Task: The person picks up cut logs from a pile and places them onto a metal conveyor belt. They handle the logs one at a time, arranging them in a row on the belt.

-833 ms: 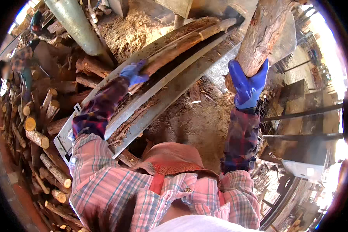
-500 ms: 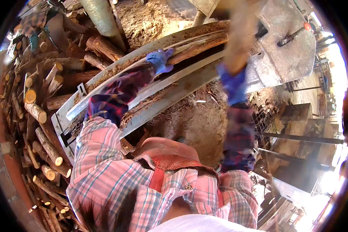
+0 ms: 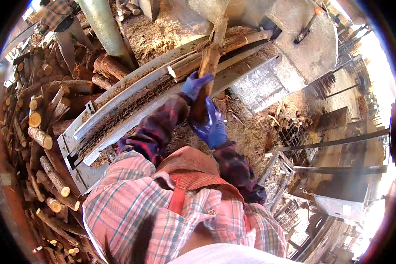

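My left hand (image 3: 195, 86) and my right hand (image 3: 211, 125), both in blue-purple gloves, are closed around a bark-covered log (image 3: 212, 53). The log points away from me, its far end lying over the metal trough (image 3: 132, 124). My left hand grips its left side, and my right hand is wrapped about the nearer part. Beneath it another log (image 3: 185, 69) lies in the trough, its pale cut end toward the left. That log's right end reaches a dark opening (image 3: 273, 27) in a metal machine (image 3: 301, 26).
Cut logs (image 3: 42, 136) are heaped along the left. A thick pale post (image 3: 105, 33) stands beyond the trough, near sawdust (image 3: 163, 26). Another person (image 3: 59, 20) is at the far left. To the right are metal bars (image 3: 339, 169) and a wire grid (image 3: 292, 136).
My right hand has come left and nearer with the log, which was blurred before. My left hand has left the log in the trough and taken hold of this one. The trough's log has shifted right.
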`<act>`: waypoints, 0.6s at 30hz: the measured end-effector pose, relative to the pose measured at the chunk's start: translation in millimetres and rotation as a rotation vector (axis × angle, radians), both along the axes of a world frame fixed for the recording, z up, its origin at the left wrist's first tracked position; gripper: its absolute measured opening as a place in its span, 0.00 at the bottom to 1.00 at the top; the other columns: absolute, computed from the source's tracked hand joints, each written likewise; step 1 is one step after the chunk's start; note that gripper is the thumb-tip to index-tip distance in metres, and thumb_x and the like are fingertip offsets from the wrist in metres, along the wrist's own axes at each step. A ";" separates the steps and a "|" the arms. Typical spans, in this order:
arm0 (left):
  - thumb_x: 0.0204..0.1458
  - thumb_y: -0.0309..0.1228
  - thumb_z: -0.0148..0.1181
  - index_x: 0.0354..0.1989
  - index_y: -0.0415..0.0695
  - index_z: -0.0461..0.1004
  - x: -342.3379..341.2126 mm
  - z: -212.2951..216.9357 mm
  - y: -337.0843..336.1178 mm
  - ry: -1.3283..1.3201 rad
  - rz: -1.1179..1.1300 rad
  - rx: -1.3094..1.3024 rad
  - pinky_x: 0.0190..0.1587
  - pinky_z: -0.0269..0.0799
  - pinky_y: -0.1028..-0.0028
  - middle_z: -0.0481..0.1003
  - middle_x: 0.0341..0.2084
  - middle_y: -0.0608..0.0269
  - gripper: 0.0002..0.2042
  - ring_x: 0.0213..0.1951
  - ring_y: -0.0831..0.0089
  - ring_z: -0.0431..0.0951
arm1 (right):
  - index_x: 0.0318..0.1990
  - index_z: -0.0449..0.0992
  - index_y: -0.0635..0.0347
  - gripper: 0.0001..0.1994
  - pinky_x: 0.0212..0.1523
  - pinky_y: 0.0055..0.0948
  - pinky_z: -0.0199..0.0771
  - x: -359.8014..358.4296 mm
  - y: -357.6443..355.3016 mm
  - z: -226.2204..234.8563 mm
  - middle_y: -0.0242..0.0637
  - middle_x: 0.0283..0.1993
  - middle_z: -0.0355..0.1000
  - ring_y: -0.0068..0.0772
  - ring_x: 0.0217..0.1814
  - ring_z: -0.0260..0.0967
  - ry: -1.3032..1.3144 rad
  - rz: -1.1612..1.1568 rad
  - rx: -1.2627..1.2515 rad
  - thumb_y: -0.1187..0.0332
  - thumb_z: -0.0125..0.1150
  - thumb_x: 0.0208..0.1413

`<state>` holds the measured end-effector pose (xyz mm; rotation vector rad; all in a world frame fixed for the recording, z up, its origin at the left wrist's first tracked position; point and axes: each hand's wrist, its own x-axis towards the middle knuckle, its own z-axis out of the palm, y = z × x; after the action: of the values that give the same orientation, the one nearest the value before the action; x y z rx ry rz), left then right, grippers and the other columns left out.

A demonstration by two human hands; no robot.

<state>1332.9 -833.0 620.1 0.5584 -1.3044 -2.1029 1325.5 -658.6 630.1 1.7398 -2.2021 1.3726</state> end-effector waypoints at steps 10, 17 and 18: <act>0.49 0.37 0.62 0.55 0.36 0.63 96.7 17.8 53.1 -0.046 -0.429 0.008 0.44 0.68 0.74 0.72 0.42 0.61 0.27 0.41 0.75 0.72 | 0.58 0.63 0.59 0.25 0.46 0.33 0.71 -75.7 -32.3 1.1 0.38 0.49 0.70 0.34 0.46 0.69 -1.701 0.050 -0.565 0.59 0.58 0.56; 0.48 0.38 0.62 0.61 0.35 0.55 169.9 -35.2 36.9 -0.452 0.087 -0.992 0.53 0.64 0.68 0.69 0.47 0.53 0.34 0.49 0.68 0.68 | 0.57 0.62 0.61 0.29 0.42 0.30 0.71 47.0 -97.3 3.1 0.36 0.45 0.69 0.29 0.43 0.69 -1.622 0.029 -0.717 0.63 0.66 0.50; 0.49 0.39 0.62 0.61 0.38 0.55 169.3 -30.2 35.5 -0.159 0.121 -0.787 0.52 0.66 0.68 0.69 0.47 0.52 0.34 0.47 0.63 0.71 | 0.59 0.60 0.61 0.30 0.46 0.31 0.70 52.4 -99.1 -0.2 0.36 0.47 0.69 0.30 0.45 0.68 -1.572 0.137 -0.589 0.63 0.66 0.50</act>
<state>1502.2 -797.6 590.0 0.4355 -1.9685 -1.3006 1377.9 -757.7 629.9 0.4409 -1.3675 3.6165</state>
